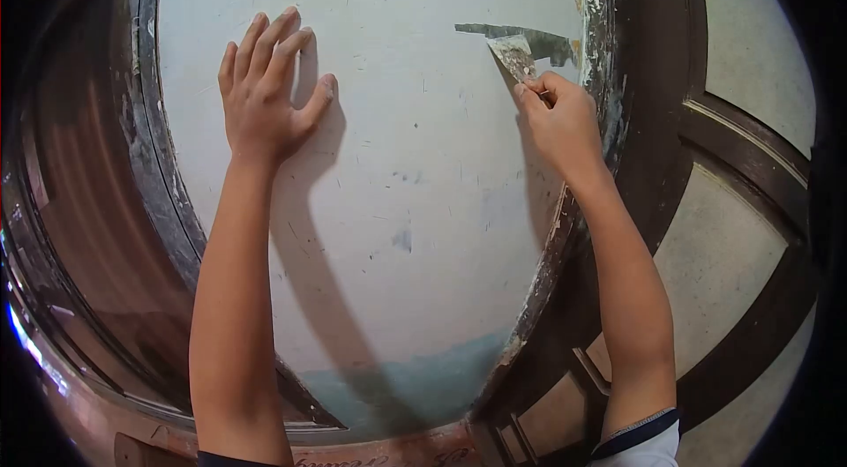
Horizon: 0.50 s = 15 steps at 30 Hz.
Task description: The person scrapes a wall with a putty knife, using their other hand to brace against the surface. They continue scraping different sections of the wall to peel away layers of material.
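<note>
A pale, scratched wall panel (397, 132) fills the middle of the head view, with a blue-green band along its bottom. My left hand (273, 92) is open against its upper left, fingers spread, holding nothing. My right hand (560, 119) grips a putty knife (513, 54) near the panel's upper right edge. The knife's broad blade is speckled with white residue and points up and left. Just above the blade runs a dark, jagged patch (551, 48) where the pale coating is gone. The knife's handle is mostly hidden in my fingers.
Worn dark frames with chipped paint border the panel, the right one (538, 291) beside my forearm. A dark panelled door (706, 127) stands at the right. Brown curtain-like folds (106, 194) show at the left. Reddish lettered surface (397, 451) lies at the bottom.
</note>
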{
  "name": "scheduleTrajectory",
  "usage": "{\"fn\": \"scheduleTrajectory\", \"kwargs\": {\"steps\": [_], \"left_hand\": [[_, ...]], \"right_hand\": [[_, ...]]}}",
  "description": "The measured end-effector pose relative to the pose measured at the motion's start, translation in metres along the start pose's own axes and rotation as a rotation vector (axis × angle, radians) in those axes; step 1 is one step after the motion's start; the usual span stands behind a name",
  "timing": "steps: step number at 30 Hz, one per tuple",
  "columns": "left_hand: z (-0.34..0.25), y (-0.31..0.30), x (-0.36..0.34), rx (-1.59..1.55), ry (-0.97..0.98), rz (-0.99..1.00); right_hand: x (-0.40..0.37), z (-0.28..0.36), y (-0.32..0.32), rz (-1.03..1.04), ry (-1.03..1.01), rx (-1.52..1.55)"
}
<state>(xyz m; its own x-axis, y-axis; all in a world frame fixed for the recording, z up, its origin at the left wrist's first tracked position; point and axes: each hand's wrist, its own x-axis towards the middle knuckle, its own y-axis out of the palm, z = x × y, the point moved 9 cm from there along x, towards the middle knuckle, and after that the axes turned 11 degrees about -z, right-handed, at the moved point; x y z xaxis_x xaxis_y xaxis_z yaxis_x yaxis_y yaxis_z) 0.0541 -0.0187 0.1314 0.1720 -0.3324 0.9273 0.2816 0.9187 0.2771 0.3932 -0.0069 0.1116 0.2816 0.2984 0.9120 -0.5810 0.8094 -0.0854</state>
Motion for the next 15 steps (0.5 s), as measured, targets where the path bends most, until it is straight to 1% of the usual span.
{"fn": "scheduleTrajectory", "kwargs": {"steps": [6,10,11,15], "left_hand": [[-0.0002,0.0002,0.0000,-0.010,-0.008,0.005],[0.0004,-0.0006,-0.0007,-0.024,-0.012,-0.002],[0.0010,0.0000,-0.0010,-0.024,-0.017,-0.003],[0.0002,-0.0014,-0.0016,-0.029,-0.014,-0.012]], "right_hand": [[0.0022,-0.0016,0.0058,0.001,0.044,0.022],[-0.0008,0.0016,0.0032,-0.014,0.006,0.079],[0.0008,0.0013,0.0038,-0.021,-0.016,0.042],[0.0002,-0.0006,0.0074,-0.035,-0.013,0.082]]}}
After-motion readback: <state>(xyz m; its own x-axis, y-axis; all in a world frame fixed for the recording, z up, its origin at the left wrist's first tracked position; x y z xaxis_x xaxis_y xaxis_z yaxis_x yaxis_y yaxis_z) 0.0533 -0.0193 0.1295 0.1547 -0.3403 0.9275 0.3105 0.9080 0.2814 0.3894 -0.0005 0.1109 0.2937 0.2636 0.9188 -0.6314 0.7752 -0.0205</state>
